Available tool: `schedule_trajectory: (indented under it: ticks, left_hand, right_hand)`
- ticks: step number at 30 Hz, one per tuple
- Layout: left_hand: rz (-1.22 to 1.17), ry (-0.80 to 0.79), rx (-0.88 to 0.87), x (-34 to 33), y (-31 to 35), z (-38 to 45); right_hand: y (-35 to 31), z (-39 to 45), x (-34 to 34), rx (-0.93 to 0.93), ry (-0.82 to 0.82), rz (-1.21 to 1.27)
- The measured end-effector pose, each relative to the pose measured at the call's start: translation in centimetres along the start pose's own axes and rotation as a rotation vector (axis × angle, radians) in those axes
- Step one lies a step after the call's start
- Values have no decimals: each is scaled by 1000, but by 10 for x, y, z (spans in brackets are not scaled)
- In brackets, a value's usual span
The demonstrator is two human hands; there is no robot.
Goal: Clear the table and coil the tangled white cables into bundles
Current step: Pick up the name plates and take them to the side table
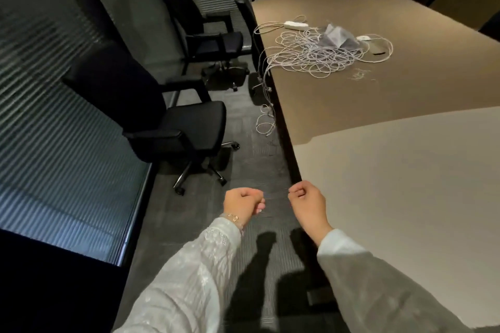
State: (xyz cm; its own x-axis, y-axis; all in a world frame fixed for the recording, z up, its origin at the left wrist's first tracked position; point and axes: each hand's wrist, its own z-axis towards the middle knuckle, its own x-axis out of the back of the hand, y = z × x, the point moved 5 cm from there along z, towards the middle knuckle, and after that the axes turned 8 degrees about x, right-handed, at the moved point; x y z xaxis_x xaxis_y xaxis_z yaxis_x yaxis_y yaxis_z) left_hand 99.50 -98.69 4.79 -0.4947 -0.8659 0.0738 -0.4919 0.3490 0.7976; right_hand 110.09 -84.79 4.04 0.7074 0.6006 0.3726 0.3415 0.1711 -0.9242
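Nothing done yet: our left hand (241, 201) & right hand (306, 199) are curled, holding nothing, w/ white cables (311, 54) tangled on the desk (405, 94) well ahead.

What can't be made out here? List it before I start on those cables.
Head view only:
- Cable tangle: strand count and any knots, too fine and overlapped.
- Cable ends hanging off the table edge: their plugs, too small.
- Crumpled bag: its contents, hidden by folds.
- Left hand and right hand: curled; whether they pinch anything, too dim.
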Motion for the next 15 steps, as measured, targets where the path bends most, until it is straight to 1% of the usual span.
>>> schedule_trajectory:
  ticks: [3, 8, 12, 13, 15]
  left_hand:
    - [-46, 19, -14, 35, 29, 47]
    - [-33, -34, -14, 48, 87, 133]
    - [-21, -55, -32, 51, 162, 218]
    - [-24, -49, -33, 53, 178, 230]
    - [-8, -69, -63, 51, 224, 275]
  right_hand:
    - [-30, 41, -44, 64, 9, -57]
    - [-51, 123, -95, 59, 19, -49]
    - [-72, 221, -135, 39, 62, -46]
    - [-81, 239, -142, 49, 59, -46]
    - [-103, 300, -160, 72, 77, -35]
